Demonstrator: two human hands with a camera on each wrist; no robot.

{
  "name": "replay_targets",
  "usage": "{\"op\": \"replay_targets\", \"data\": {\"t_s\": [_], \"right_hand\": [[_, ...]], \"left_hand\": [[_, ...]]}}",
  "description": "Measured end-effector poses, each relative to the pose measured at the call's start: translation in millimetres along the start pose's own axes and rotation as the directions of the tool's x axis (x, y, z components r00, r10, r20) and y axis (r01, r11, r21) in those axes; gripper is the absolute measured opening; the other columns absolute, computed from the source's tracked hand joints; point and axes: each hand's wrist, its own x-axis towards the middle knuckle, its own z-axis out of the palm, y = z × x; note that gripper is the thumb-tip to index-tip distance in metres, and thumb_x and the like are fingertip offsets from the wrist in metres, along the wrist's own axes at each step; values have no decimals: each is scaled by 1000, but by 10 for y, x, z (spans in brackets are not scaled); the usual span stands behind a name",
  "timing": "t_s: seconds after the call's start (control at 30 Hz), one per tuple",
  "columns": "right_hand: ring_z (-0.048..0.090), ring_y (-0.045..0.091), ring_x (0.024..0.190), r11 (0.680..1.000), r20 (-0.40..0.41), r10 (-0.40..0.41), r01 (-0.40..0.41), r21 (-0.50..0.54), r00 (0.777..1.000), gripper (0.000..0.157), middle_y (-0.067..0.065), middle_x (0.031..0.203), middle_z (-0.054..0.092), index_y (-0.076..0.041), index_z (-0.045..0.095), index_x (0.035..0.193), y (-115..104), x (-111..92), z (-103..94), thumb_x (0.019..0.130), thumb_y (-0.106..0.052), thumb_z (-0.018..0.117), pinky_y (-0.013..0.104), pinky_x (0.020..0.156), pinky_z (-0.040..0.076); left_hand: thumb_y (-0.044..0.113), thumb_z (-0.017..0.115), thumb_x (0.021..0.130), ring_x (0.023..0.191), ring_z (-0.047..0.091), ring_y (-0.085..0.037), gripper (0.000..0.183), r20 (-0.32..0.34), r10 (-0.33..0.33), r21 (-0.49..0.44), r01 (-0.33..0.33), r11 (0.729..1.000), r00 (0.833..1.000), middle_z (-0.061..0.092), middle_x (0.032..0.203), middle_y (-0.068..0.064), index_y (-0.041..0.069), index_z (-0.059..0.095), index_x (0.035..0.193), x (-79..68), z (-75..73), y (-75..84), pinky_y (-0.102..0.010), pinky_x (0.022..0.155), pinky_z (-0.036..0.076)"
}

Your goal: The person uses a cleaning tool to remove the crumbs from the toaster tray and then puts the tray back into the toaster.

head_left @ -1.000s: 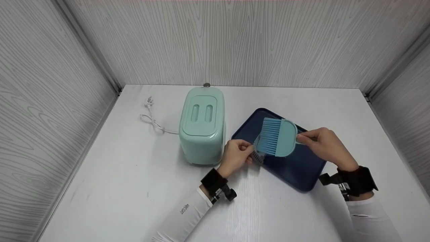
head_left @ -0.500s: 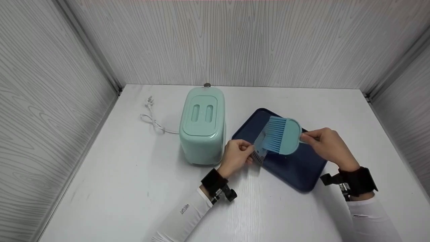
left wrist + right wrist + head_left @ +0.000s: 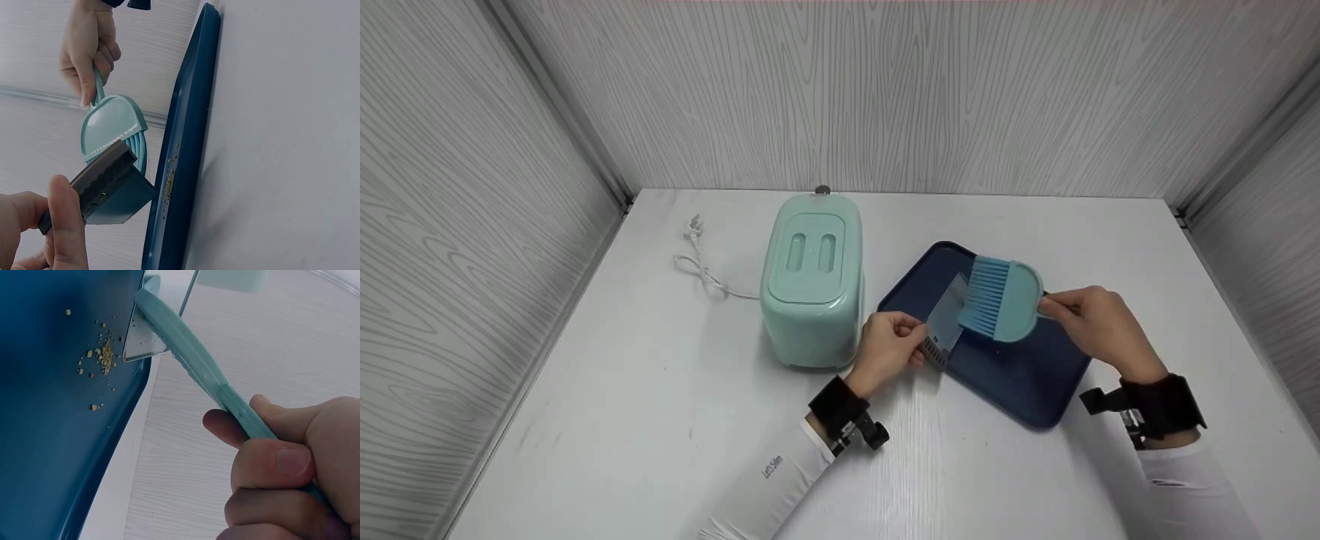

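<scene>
In the head view my left hand (image 3: 881, 349) pinches a clear crumb tray (image 3: 946, 309) by its dark slotted edge. The crumb tray slants down, its far end close over a dark blue serving tray (image 3: 1020, 390). My right hand (image 3: 1099, 330) grips the short handle of a mint dust brush (image 3: 1021, 301). Its blue bristles overlap the crumb tray's right side in the head view. Yellowish crumbs (image 3: 106, 357) lie scattered on the blue tray beside the crumb tray's end in the right wrist view. The same crumbs (image 3: 169, 185) show in the left wrist view.
A mint toaster (image 3: 810, 322) with a two-slot lid stands left of the blue tray, close to my left hand. From it a white cord (image 3: 709, 281) runs left to a plug (image 3: 694, 226). Wood-grain panels (image 3: 885, 97) wall the white table at the back and sides.
The brush has slid to the right across the crumb tray with my right hand, uncovering more of the clear plastic. My left hand and the crumb tray stay in place.
</scene>
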Motion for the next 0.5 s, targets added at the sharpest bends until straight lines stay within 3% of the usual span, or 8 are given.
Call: {"op": "replay_targets", "data": {"t_s": [0.37, 0.5], "right_hand": [[58, 19, 68, 1000, -46, -14, 13, -27, 999, 32, 20, 104, 77, 2, 75, 119, 45, -21, -35, 106, -25, 62, 27, 64, 42], [48, 15, 57, 1000, -71, -7, 5, -28, 997, 33, 22, 99, 77, 4, 75, 119, 65, -25, -40, 106, -24, 62, 26, 59, 39]], "left_hand": [[2, 71, 96, 51, 63, -10, 8, -13, -21, -14, 21, 1000, 1000, 67, 72, -6, -5, 73, 96, 6, 9, 26, -50, 62, 65], [2, 72, 95, 51, 63, -10, 7, -19, -21, -3, 21, 1000, 1000, 66, 73, -5, -5, 73, 96, 5, 11, 28, -52, 63, 64]]}}
